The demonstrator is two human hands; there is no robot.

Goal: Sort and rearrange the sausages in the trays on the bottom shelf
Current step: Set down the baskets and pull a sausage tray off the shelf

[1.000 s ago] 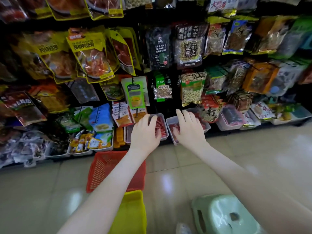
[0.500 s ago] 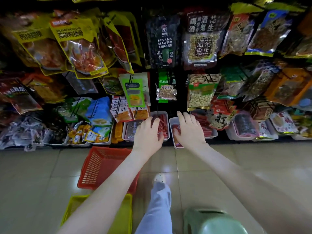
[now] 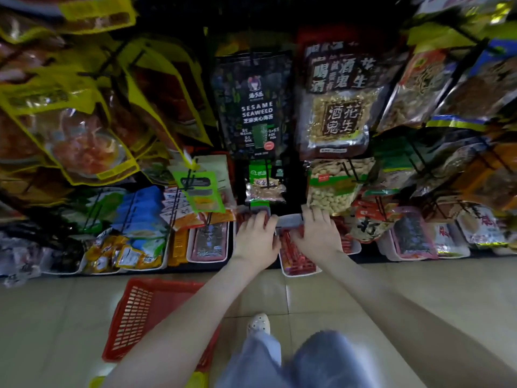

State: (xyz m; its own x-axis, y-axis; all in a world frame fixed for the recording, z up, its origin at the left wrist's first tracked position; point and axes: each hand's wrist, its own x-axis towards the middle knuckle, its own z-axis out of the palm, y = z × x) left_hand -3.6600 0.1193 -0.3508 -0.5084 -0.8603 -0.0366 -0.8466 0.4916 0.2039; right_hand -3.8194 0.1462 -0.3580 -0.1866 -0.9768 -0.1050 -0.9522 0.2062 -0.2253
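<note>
Both hands have gone deeper than a moment ago; the left hand [image 3: 256, 239], which lay at the front of its tray, now stretches toward the far end of the left tray [image 3: 239, 223], and the right hand [image 3: 319, 233] has done the same over the right tray [image 3: 298, 274]; the view has also come lower and nearer to the bottom shelf. I judge that the sorting is only beginning, with the person reaching for the sausages at the back.

The left fingers [image 3: 258, 219] lie straight and close together, palm down; the right fingers [image 3: 317, 215] are straight and a little spread; whether any tip holds a sausage I cannot tell, as the tips are in shadow. The sausages [image 3: 296, 257], red sticks, lie under both palms and, in the right tray, just left of the right fingers, running back toward the wrist.

Counted: one red basket [image 3: 156, 312] on the floor, left of the left fingers and nearer to the person; two hands; two sausage trays, one under each hand; the sausages are too blurred to count.
</note>
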